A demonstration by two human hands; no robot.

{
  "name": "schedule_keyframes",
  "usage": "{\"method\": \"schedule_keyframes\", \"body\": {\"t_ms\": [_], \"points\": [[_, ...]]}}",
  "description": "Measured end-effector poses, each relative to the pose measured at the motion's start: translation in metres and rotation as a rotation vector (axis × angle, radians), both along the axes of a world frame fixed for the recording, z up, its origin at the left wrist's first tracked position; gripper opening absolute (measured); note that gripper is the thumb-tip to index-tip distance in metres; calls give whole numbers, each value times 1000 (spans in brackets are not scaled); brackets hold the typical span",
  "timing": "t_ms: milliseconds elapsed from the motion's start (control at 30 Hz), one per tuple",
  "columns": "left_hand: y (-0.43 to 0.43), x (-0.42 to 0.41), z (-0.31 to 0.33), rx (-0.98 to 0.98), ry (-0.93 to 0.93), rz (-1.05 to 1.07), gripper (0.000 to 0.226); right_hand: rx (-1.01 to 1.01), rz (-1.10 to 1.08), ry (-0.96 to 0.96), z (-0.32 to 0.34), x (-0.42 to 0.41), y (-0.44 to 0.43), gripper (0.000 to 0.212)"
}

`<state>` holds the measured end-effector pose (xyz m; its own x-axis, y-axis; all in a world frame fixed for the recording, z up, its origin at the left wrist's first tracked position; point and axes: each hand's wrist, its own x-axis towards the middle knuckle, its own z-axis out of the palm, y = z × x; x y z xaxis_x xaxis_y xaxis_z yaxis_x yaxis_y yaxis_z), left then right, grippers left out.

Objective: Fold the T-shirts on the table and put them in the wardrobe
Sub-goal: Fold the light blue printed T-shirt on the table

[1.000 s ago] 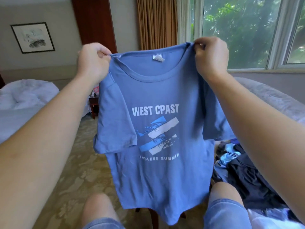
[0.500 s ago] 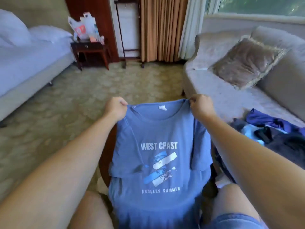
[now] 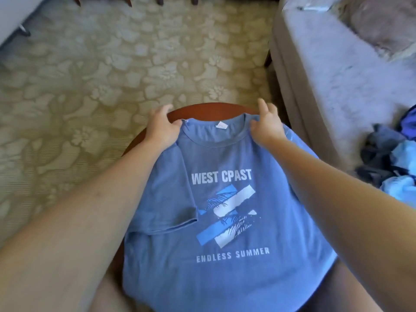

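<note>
A blue T-shirt (image 3: 225, 221) with the white print "WEST CPAST" and "ENDLESS SUMMER" lies front up over a small round wooden table (image 3: 202, 109), its hem hanging toward me. Its left sleeve is folded in over the chest. My left hand (image 3: 161, 129) pinches the left shoulder beside the collar. My right hand (image 3: 266, 124) pinches the right shoulder, with two fingers lifted. Both hands are at the table's far rim.
A pile of dark and light-blue clothes (image 3: 391, 161) lies on the grey sofa (image 3: 337, 86) to the right. Patterned beige carpet (image 3: 112, 64) stretches ahead and to the left. A bed corner (image 3: 13, 16) shows at the top left.
My hands have lowered the shirt from held up in the air down onto the round table, and my view has tipped down from the window to the floor.
</note>
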<state>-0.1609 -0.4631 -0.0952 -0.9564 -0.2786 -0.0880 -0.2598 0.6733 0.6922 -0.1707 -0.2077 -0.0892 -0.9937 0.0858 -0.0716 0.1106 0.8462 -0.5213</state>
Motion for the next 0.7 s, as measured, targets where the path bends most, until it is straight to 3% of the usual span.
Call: {"method": "schedule_keyframes", "body": {"t_ms": [133, 300, 400, 500, 700], "points": [[-6, 42, 7, -101, 103, -133, 47, 151, 142, 57, -12, 48, -21, 60], [-20, 113, 13, -241, 68, -278, 26, 327, 289, -23, -18, 118, -44, 61], [-21, 153, 10, -313, -84, -434, 49, 372, 343, -182, -29, 134, -46, 68], [-20, 165, -1, -443, -279, -531, 77, 401, 330, -182, -37, 130, -47, 69], [-22, 126, -15, -584, -360, -525, 81, 444, 316, -167, -39, 97, -49, 70]]}}
